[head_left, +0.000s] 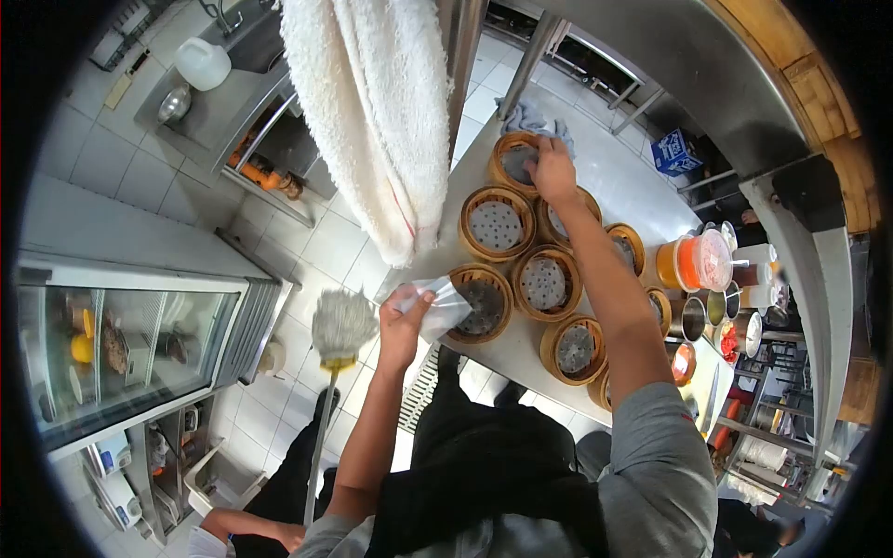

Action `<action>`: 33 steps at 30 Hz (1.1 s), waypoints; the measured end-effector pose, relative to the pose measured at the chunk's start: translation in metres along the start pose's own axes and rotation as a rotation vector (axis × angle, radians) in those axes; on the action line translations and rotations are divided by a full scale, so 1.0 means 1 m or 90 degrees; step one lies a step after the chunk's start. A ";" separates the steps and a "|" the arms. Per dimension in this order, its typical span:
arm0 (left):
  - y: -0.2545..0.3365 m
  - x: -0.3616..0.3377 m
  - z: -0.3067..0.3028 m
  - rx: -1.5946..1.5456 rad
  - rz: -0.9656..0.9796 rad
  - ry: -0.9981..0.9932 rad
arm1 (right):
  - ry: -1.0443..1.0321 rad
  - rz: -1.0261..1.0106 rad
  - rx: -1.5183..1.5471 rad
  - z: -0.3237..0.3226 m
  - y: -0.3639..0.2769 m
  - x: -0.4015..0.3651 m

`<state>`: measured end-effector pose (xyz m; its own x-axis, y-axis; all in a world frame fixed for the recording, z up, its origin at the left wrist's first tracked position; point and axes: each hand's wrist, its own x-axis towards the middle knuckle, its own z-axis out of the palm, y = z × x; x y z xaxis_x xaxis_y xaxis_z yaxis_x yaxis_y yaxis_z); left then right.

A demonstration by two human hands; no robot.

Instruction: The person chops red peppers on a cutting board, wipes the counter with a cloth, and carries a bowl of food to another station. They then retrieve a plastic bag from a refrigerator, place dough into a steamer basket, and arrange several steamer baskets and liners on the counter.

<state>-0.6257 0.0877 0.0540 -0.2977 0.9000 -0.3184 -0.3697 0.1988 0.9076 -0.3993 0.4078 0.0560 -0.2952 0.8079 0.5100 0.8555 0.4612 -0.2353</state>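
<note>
My left hand [406, 321] is closed round a clear plastic bag [443, 312], which hangs beside the nearest left bamboo steamer basket [481, 303]. Past it, my right hand [553, 171] reaches to the far bamboo steamer basket [502, 177]. Its thumb and fingers are bent together at the edge of a round, greyish steamer liner [517, 165] in that basket. Several more round baskets stand close together on the metal table, among them one with a white, perforated liner [496, 226]. My right forearm partly covers a basket behind it.
A white towel [372, 121] hangs in front of the table [595, 158]. Tubs of orange food [704, 260] and metal pots [688, 318] stand at the right. At the left, another person's hand [290, 536] is by a mop [337, 339], near a glass-fronted fridge [139, 344].
</note>
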 end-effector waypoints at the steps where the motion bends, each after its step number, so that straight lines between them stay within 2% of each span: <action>1: 0.005 0.000 0.002 0.044 0.011 0.019 | -0.008 0.000 0.004 -0.012 -0.007 -0.002; 3: 0.017 -0.004 0.003 0.092 0.012 0.049 | 0.011 -0.011 0.087 -0.049 -0.033 -0.008; 4: 0.022 -0.005 0.007 0.068 0.021 0.034 | -0.121 0.091 0.280 -0.069 -0.051 -0.021; 6: 0.029 -0.002 0.016 0.033 0.040 0.012 | -0.379 0.203 0.402 -0.105 -0.094 -0.057; 7: 0.029 -0.001 0.018 0.032 0.040 0.009 | -0.453 0.287 0.496 -0.110 -0.109 -0.082; 8: 0.028 0.002 0.020 0.037 0.052 -0.007 | -0.442 0.198 0.592 -0.103 -0.116 -0.110; 10: 0.029 0.003 0.027 0.043 0.065 -0.030 | -0.507 0.261 0.632 -0.121 -0.137 -0.130; 14: 0.038 -0.002 0.033 -0.017 0.018 -0.081 | -0.409 0.280 0.615 -0.114 -0.137 -0.151; 16: 0.035 -0.004 0.033 -0.044 -0.005 -0.105 | -0.433 0.283 0.608 -0.116 -0.133 -0.156; 18: 0.024 -0.003 0.024 0.013 0.006 -0.119 | -0.462 0.288 0.602 -0.118 -0.131 -0.160; 21: 0.021 -0.006 0.009 0.047 -0.010 -0.103 | -0.445 0.278 0.603 -0.120 -0.128 -0.164; 23: 0.007 -0.003 -0.007 0.031 0.012 -0.083 | -0.411 0.239 0.506 -0.123 -0.127 -0.165; 25: 0.009 -0.002 -0.023 -0.030 -0.006 -0.068 | -0.405 0.253 0.493 -0.119 -0.129 -0.169; 27: 0.011 -0.002 -0.035 -0.036 0.013 -0.020 | -0.265 0.096 0.409 -0.106 -0.128 -0.182; 28: 0.012 -0.002 -0.042 -0.023 0.017 -0.006 | -0.266 0.099 0.411 -0.103 -0.129 -0.187; 30: 0.014 -0.003 -0.051 -0.014 0.029 0.012 | -0.193 -0.019 0.259 -0.095 -0.131 -0.196; 33: 0.018 -0.007 -0.052 -0.031 0.026 0.040 | -0.189 -0.056 0.180 -0.088 -0.132 -0.205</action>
<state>-0.6766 0.0649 0.0583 -0.3680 0.8802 -0.2996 -0.3974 0.1424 0.9065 -0.4138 0.1487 0.0551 -0.5068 0.8127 0.2876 0.6830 0.5821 -0.4412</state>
